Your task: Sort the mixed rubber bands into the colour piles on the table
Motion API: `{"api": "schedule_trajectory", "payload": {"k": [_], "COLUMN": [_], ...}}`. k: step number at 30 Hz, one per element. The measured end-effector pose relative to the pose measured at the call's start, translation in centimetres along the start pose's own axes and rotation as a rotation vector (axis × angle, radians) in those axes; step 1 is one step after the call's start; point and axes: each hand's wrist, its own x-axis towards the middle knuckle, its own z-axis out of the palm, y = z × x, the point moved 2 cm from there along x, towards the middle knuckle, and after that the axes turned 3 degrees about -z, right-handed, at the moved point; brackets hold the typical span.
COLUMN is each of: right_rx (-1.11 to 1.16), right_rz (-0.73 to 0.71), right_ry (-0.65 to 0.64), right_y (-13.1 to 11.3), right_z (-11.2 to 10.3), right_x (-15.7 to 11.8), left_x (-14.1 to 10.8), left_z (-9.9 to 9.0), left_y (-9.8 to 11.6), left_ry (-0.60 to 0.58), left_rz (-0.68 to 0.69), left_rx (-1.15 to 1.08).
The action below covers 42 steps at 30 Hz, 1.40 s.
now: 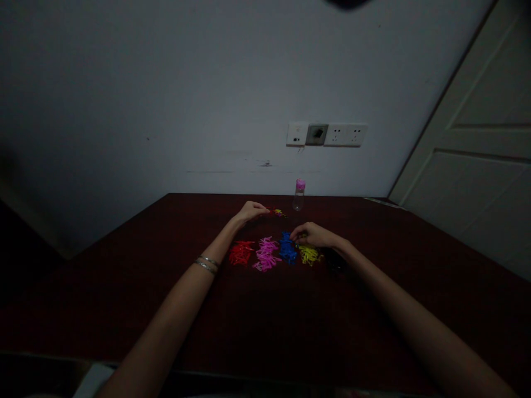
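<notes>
Small thin plastic pieces lie in colour-sorted piles: red pieces (241, 253), pink pieces (266, 254), blue pieces (287, 249) and yellow pieces (308, 255). My left hand (251, 210) rests beyond the red pile, fingers pressed together at the left end of a small mixed-colour cluster (279, 212). What is between those fingertips is too small to make out. Over the gap between the blue and yellow piles, my right hand (314, 235) has its fingers curled and pinched at the blue pile's right edge. Its fingertips are too dim to show what they hold.
A clear bottle (298, 200) with a pink cap stands at the back of the dark red table (265, 326). Some dark object (334, 262) lies under my right wrist. Behind are a wall with sockets (345, 135) and, at right, a white door (477, 182).
</notes>
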Motion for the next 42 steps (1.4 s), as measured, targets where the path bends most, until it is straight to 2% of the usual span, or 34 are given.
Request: {"api": "schedule_trajectory", "payload": {"k": [3, 16, 27, 35, 42], "right_rx": [0.016, -0.014, 0.134, 0.227, 0.231], "right_rz": [0.002, 0.038, 0.019, -0.060, -0.062], "right_ry": [0.011, -0.038, 0.019, 0.189, 0.192], "right_y": [0.0, -0.2, -0.5, -1.2, -2.0], "right_z": [0.1, -0.2, -0.7, 1.0, 2.4], "right_x": [0.0, -0.4, -0.3, 0.9, 1.2], "left_x": [-0.1, -0.1, -0.2, -0.7, -0.5], "left_z": [-0.1, 0.2, 0.1, 0.4, 0.3], "left_y": [0.1, -0.1, -0.2, 0.2, 0.0], "left_ry": [0.031, 0.006, 0.014, 0.024, 0.015], "left_rz": [0.037, 0.036, 0.039, 0.028, 0.037], "left_rx": [0.012, 0.001, 0.015, 0.001, -0.012]}}
